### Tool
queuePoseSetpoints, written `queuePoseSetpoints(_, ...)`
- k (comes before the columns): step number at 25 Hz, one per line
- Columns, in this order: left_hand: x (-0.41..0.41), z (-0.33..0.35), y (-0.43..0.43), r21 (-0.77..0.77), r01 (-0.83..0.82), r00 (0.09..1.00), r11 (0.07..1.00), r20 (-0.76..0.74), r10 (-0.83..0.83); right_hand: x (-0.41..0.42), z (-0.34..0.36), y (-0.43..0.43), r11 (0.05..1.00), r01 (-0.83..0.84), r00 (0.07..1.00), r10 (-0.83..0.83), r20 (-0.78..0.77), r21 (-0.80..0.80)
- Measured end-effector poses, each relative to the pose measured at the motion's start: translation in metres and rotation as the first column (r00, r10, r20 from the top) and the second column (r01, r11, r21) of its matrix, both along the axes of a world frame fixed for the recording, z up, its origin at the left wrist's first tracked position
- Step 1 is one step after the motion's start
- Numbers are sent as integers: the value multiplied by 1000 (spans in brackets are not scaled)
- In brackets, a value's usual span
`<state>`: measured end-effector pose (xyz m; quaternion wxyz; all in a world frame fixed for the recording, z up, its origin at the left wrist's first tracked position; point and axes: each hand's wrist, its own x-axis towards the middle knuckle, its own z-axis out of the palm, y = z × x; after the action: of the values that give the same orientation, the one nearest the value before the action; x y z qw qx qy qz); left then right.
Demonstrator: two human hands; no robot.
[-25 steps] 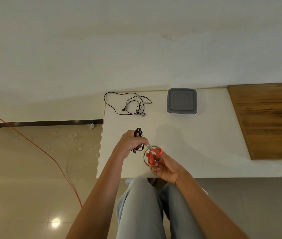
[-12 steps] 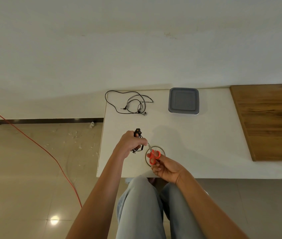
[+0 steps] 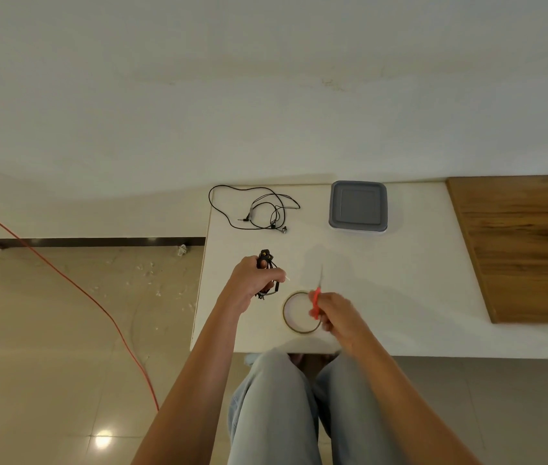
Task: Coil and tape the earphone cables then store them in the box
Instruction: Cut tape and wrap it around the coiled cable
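My left hand point(image 3: 252, 282) grips a coiled black earphone cable point(image 3: 266, 260) above the near left of the white table point(image 3: 400, 297), with a small strip of tape sticking out by the fingertips. My right hand point(image 3: 336, 315) holds red-handled scissors point(image 3: 317, 295), blades pointing away and blurred. A tape roll point(image 3: 291, 322) lies flat on the table between the hands, partly under the right hand. A second, loose black earphone cable point(image 3: 259, 209) lies at the table's far left. The box with a grey lid point(image 3: 358, 206), closed, stands at the far middle.
A wooden board point(image 3: 527, 246) covers the table's right side. The table's left edge drops to a tiled floor with a red cable point(image 3: 81, 290) and scattered white scraps. My knees sit under the near edge.
My right hand has drawn the scissors away from the coiled cable, to the right, and turned the blades away from me. The left hand still holds the coil in place.
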<state>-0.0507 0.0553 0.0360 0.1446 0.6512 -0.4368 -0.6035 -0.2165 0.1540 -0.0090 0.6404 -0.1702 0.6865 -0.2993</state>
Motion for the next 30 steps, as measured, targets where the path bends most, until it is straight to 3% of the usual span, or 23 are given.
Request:
queuePoseSetpoints(1,1,1,0,-1,-15,999,1000,-29,15,-6,-3,-2,996,-89,946,78,-316,-22)
queuePoseSetpoints(2,1,1,1,-4,-26,998,1000,-61,26,-13,-6,-4,988,-155,824,125,-553,-8)
queuePoseSetpoints(4,2,2,2,-7,-45,993,999,-105,44,-22,-12,-11,972,-228,626,189,-757,54)
queuePoseSetpoints(8,2,6,3,-10,-72,981,997,-180,70,-24,-12,-26,907,-348,397,373,-839,238)
queuePoseSetpoints(12,2,8,4,-24,-58,976,998,-212,52,-18,-2,-32,862,-378,307,460,-833,337)
queuePoseSetpoints(14,2,10,6,-35,-50,977,998,-211,41,-14,9,-34,898,-362,379,388,-840,252)
queuePoseSetpoints(15,2,12,7,-34,-57,974,998,-220,48,-11,18,-36,945,-307,533,268,-803,112)
queuePoseSetpoints(16,3,14,8,-31,-67,969,997,-242,58,-8,28,-40,987,-158,754,105,-648,-25)
queuePoseSetpoints(17,3,16,9,-37,-71,960,997,-273,58,-3,43,-44,998,24,937,-40,-348,-50)
queuePoseSetpoints(18,5,17,10,-55,-65,954,996,-297,46,2,59,-46,992,125,991,-124,-40,18)
queuePoseSetpoints(19,6,18,12,-82,-52,953,995,-302,25,5,69,-46,987,130,975,-145,168,93)
queuePoseSetpoints(21,8,21,17,-125,-36,960,991,-282,-1,11,80,-46,988,67,939,-109,325,140)
queuePoseSetpoints(25,11,31,26,-170,-14,971,985,-238,-27,22,93,-45,985,131,942,-159,296,114)
queuePoseSetpoints(30,12,41,30,-185,-11,977,983,-210,-28,23,103,-42,966,249,950,-230,213,-69)
